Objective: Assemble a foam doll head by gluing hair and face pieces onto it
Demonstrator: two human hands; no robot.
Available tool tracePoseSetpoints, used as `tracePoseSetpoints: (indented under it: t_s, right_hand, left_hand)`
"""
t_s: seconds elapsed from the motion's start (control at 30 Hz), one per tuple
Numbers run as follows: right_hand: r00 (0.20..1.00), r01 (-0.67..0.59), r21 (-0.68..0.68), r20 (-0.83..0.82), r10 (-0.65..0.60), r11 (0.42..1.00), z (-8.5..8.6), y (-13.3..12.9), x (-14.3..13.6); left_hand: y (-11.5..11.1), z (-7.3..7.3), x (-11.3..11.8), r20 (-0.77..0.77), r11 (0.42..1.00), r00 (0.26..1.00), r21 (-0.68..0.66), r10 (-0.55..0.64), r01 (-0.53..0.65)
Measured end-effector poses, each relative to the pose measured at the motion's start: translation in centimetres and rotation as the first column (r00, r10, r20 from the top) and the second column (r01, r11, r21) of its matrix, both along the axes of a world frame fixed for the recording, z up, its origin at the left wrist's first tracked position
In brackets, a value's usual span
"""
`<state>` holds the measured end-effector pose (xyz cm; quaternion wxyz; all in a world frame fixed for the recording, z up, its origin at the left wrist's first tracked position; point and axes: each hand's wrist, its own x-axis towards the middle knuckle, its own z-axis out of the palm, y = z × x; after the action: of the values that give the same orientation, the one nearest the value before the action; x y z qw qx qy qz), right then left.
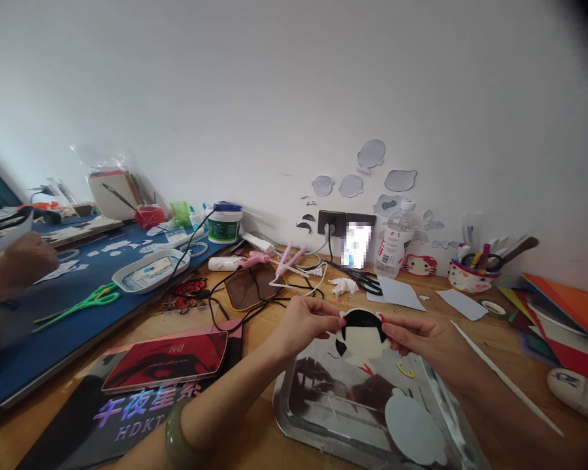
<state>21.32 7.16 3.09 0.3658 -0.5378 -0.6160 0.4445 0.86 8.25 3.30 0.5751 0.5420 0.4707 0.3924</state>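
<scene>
My left hand (313, 321) pinches the left edge of a flat head-shaped cutout (364, 343) with a black cap of hair and a cream face. On its right edge, the fingers of my right hand (406, 331) are closed. Both hands hold the cutout upright above a metal tray (313, 427). Inside the tray lie a pale grey rounded cutout (414, 427), a small yellow curved piece (406, 370) and thin dark bits. A red piece (366, 370) shows just below the face cutout.
At the left are a red box (166, 359), green scissors (85, 303) and another person's hand (34, 258). Behind the tray stand a bottle (396, 241), a phone, cables and black scissors (367, 281). A white stick (507, 378) and pen holder (473, 275) are right.
</scene>
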Motion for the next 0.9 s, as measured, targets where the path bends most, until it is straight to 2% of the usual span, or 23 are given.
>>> tracePoseSetpoints:
  t_s: [0.13,0.23,0.3,0.37,0.43,0.53,0.63,0.73,0.9]
  right_hand:
    - [0.999,0.025,0.036,0.021,-0.025,0.999,0.3,0.2,0.4]
    - [0.995,0.025,0.002,0.097,-0.025,1.0,-0.4,0.6,0.9]
    - [0.982,-0.056,-0.062,0.179,0.066,0.997,-1.3,0.8,1.1]
    - [0.948,-0.181,-0.129,0.243,0.208,0.975,-2.3,0.8,1.1]
    - [0.92,-0.246,-0.14,0.276,0.277,0.959,-2.8,0.7,1.1]
    - [0.944,-0.17,-0.071,0.274,0.183,0.983,-2.6,0.7,1.0]
    - [0.982,-0.061,-0.051,0.173,0.069,0.997,-1.7,0.9,0.9]
    - [0.992,-0.036,-0.084,0.116,0.045,0.996,-1.1,0.8,0.5]
    - [0.987,0.007,-0.117,0.157,0.011,0.993,-1.2,0.5,-0.1]
  left_hand:
    - [0.1,-0.2,0.0,0.026,1.0,1.0,0.013,0.018,-0.018]
    - [0.3,-0.4,0.0,0.028,1.0,0.999,0.012,0.029,-0.029]
    - [0.3,-0.5,0.0,0.029,1.0,0.999,-0.001,0.031,-0.031]
    - [0.4,-0.6,0.1,0.024,0.999,0.999,-0.019,0.027,-0.026]
    - [0.5,-0.7,0.2,0.015,0.999,1.0,-0.035,0.021,-0.02]
    - [0.6,-1.0,0.1,0.002,0.998,1.0,-0.053,0.015,-0.015]
    - [0.7,-1.4,0.2,0.008,0.998,1.0,-0.063,0.0,0.001]
    - [0.7,-1.8,0.3,0.017,0.997,1.0,-0.075,-0.018,0.019]
    - [0.6,-2.1,0.6,0.013,0.996,1.0,-0.09,-0.027,0.028]
